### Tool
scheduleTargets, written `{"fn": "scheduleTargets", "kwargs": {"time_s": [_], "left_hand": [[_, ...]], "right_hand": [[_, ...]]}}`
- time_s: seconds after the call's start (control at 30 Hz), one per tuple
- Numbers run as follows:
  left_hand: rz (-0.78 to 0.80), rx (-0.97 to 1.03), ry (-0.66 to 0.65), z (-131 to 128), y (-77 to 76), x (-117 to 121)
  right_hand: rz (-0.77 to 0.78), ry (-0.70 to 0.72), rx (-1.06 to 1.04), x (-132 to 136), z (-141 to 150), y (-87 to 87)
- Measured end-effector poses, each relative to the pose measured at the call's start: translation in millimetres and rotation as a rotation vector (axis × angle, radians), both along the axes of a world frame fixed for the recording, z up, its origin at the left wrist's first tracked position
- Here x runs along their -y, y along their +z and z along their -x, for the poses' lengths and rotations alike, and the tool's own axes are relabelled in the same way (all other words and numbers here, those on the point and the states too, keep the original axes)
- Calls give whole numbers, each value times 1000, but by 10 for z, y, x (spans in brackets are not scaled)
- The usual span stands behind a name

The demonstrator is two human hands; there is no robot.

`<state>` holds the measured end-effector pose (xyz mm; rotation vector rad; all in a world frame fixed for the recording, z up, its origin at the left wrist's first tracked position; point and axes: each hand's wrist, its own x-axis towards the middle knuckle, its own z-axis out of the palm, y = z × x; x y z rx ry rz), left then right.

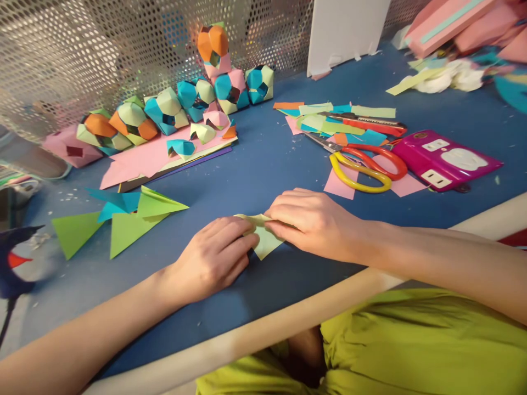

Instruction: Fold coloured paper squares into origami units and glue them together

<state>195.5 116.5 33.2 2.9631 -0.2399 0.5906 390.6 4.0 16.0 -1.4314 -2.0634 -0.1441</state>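
A piece of pale green paper [267,241] lies on the blue table near its front edge, with one corner pointing toward me and its far edge folded. My left hand [220,249] has its fingers closed on the paper's left side. On the right side, my right hand [317,222] pinches the far edge between thumb and fingers. The fingers cover both ends of the paper. Left of my hands are green folded paper triangles [134,230] and blue folded paper [115,203].
Folded paper balls [167,109] line the perforated metal screen [123,44]. Pink paper sheets [140,159] lie before them. Red-and-yellow scissors [362,170], a red cutter [374,125], paper strips and a magenta power socket [447,159] are at right. A glue gun [16,263] stands far left.
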Motion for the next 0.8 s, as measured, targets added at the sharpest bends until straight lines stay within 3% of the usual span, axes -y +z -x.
{"fn": "scheduleTargets", "kwargs": {"time_s": [0.2,0.57,0.8], "left_hand": [[-17,-23,-6,-23,-19,-14],[112,64,98,-16,-12,-54],[96,99,160,-12,-23,-63]], "right_hand": [[-50,-132,101,-24,-37,-27],[-151,222,250,30,-70,18],[-162,266,219,21,-58,-5]]}}
